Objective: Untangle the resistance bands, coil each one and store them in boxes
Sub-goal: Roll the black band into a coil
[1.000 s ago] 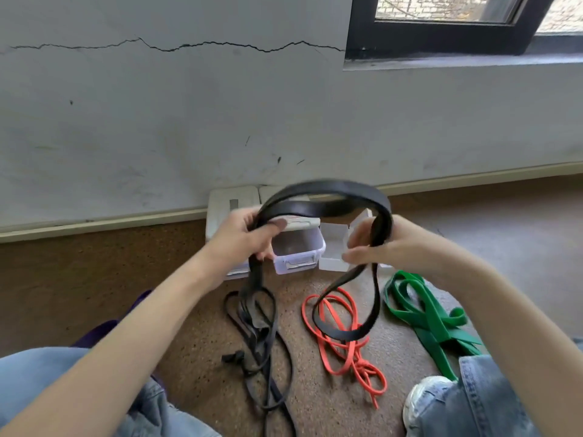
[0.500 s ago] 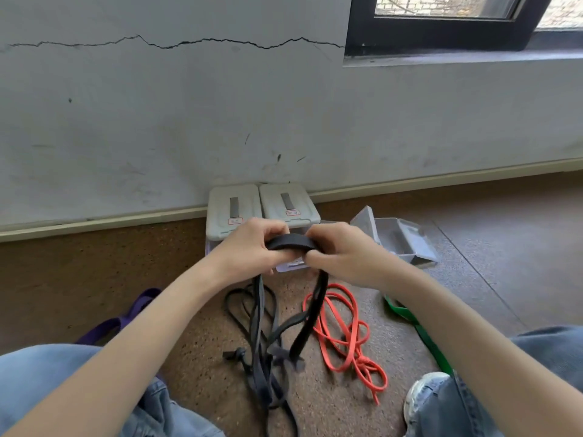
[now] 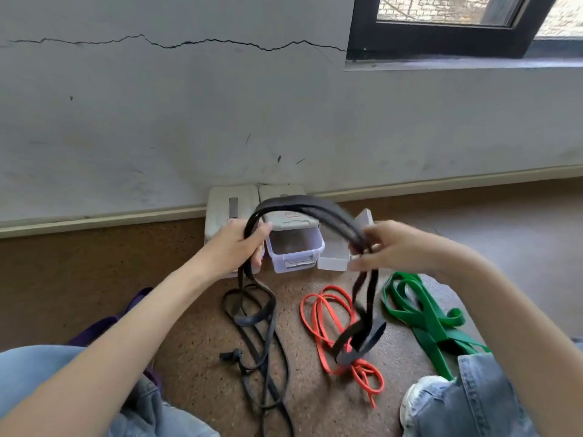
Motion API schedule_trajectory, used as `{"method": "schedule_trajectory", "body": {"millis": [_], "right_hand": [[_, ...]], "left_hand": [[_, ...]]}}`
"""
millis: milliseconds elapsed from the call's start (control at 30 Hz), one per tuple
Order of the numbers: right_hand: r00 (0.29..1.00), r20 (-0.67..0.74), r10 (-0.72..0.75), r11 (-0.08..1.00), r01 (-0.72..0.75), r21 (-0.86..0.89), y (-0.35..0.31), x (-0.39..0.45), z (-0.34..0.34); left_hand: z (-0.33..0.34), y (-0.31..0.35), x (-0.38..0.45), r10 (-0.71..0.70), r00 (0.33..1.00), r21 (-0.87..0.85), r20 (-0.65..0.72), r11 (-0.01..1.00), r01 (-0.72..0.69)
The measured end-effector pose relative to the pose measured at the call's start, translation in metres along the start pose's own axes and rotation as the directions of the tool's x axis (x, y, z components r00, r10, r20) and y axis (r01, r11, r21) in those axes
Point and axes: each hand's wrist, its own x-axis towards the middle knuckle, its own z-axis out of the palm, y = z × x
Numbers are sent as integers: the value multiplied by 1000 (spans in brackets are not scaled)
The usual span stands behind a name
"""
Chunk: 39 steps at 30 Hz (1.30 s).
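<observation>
Your left hand (image 3: 235,246) gripped one end of the black band (image 3: 303,208) and your right hand (image 3: 389,247) pinched the other, the band arching between them above the open clear box (image 3: 295,252) at 12 o'clock. Its slack trailed to the floor (image 3: 195,329) at 6 o'clock, with the orange band (image 3: 325,329) and green band (image 3: 422,313) lying toward 4 o'clock.

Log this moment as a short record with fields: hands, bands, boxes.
left hand: left hand grips one end of the black band
right hand: right hand pinches its other end
black band: arched between the hands, both tails hang to the floor
orange band: orange band loose on the floor
green band: green band loose, right of the orange one
purple band: purple band partly hidden by the left arm
open box: open box by the wall, no band inside
</observation>
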Motion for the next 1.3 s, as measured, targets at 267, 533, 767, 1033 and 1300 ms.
{"method": "schedule_trajectory", "body": {"millis": [267, 533, 767, 1033, 1300], "right_hand": [[981, -7, -193, 981, 193, 21, -28, 12, 57], [882, -467, -57, 748, 348, 565, -22, 16, 19], [996, -67, 65, 906, -87, -415, 14, 17, 18], [973, 60, -225, 974, 223, 34, -8, 22, 61], [942, -292, -163, 986, 164, -23, 7, 25, 25]], "left_hand": [[21, 41, -6, 153, 977, 407, 146, 891, -200], [32, -22, -8, -109, 965, 238, 239, 970, 51], [0, -10, -1, -44, 990, 281, -134, 956, 80], [41, 27, -15, 99, 993, 621, 63, 775, -117], [31, -17, -15, -153, 934, 466, 322, 885, -15]]}}
